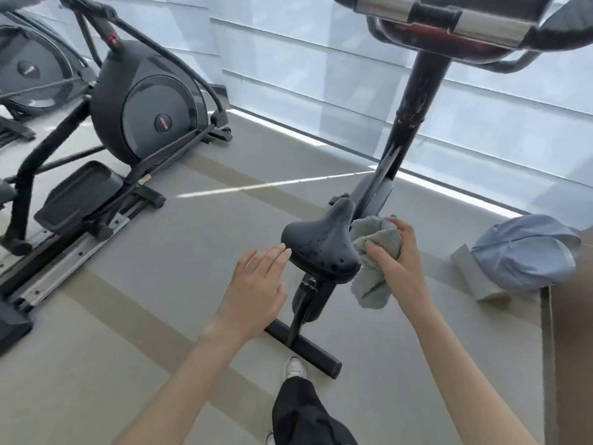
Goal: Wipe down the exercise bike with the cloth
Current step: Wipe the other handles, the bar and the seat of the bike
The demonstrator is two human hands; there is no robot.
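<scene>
The black exercise bike stands in front of me, its saddle (321,244) speckled with water drops. Its upright post (414,101) rises to handlebars (449,24) at the top edge, and its rear foot bar (305,348) rests on the floor. My right hand (394,255) grips a bunched grey-green cloth (373,248) pressed against the saddle's right side, with a loose end hanging down. My left hand (256,284) is flat with fingers together, fingertips touching the saddle's left rim, holding nothing.
A black elliptical trainer (128,104) stands at the left, with another machine behind it. A blue garment (526,252) lies on the floor at the right beside a brown mat edge (571,348). My shoe (295,367) and dark trouser leg sit just behind the bike's foot bar.
</scene>
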